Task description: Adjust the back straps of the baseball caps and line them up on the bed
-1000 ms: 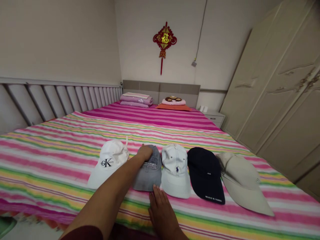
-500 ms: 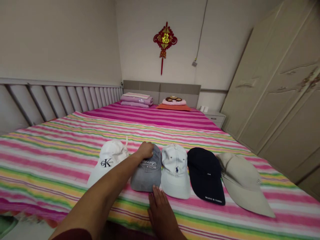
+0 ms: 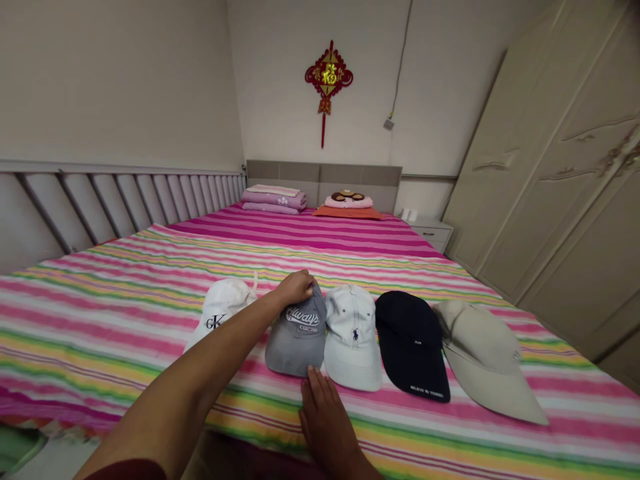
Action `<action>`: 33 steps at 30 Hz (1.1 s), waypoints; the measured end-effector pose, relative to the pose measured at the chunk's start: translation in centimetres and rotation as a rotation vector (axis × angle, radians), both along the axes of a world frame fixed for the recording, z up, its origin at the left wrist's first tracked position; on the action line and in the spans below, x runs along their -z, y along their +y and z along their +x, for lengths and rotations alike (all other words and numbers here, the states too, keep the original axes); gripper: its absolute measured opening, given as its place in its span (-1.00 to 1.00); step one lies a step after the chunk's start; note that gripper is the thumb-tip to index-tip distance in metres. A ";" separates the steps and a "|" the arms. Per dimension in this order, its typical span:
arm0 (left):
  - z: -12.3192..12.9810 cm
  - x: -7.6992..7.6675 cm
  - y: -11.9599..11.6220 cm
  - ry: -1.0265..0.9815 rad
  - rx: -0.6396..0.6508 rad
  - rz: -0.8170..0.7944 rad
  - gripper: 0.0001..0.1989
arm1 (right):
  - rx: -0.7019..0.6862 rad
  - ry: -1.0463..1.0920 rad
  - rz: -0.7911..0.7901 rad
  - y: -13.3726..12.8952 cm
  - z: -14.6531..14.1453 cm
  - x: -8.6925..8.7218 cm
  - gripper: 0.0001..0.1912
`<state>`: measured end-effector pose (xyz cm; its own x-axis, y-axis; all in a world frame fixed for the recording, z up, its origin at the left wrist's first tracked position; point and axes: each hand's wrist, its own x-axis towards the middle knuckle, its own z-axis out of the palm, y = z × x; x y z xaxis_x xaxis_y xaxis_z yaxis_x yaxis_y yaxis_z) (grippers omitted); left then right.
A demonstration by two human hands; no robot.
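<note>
My left hand (image 3: 296, 287) grips the back of the crown of a grey baseball cap (image 3: 296, 350), its fingers curled over the far side and partly hidden. White script lettering shows on that cap's front. Lying flat on the bedspread, my right hand (image 3: 325, 413) has its fingers stretched out, fingertips at the grey cap's brim edge. To the left, a white cap (image 3: 225, 297) is partly covered by my left forearm. A pale cap (image 3: 351, 340) with a small dark emblem, a black cap (image 3: 413, 343) and a beige cap (image 3: 493, 360) continue the row rightward.
The caps lie on a striped bedspread (image 3: 150, 287). Folded purple bedding (image 3: 274, 200) and a pink and orange stack (image 3: 349, 207) rest by the headboard (image 3: 360, 180). A radiator (image 3: 125, 203) runs along the left; a nightstand (image 3: 433, 233) and wardrobe (image 3: 545, 180) stand at right.
My left hand has shifted slightly up and right on the grey cap's crown, which now stands fuller with its lettering plainer. My right hand stays at the brim.
</note>
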<state>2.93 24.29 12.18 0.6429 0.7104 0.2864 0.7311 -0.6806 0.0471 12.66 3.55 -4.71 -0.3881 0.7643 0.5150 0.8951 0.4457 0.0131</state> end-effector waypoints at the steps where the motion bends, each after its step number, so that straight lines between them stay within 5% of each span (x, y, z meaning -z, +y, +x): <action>1: 0.1 0.0 0.0 -0.004 0.009 0.003 -0.73 | 0.004 0.005 0.003 0.0 0.0 0.2 -0.58; 17: -1.2 2.4 -0.3 -0.175 0.036 0.039 -0.83 | -0.005 0.012 0.047 0.0 -0.1 -0.3 -0.56; 24: -3.9 3.8 -4.0 -0.484 -0.029 0.030 -0.78 | -0.017 0.054 0.103 -0.1 -0.1 0.2 -0.58; 28: -9.4 5.7 -7.6 -0.737 -0.238 0.029 -0.76 | -0.035 0.026 0.159 -0.2 0.1 0.7 -0.59; 33: -17.2 9.2 -12.0 -1.158 -0.766 0.037 -0.66 | -0.071 0.119 0.190 -1.4 0.3 1.4 -0.64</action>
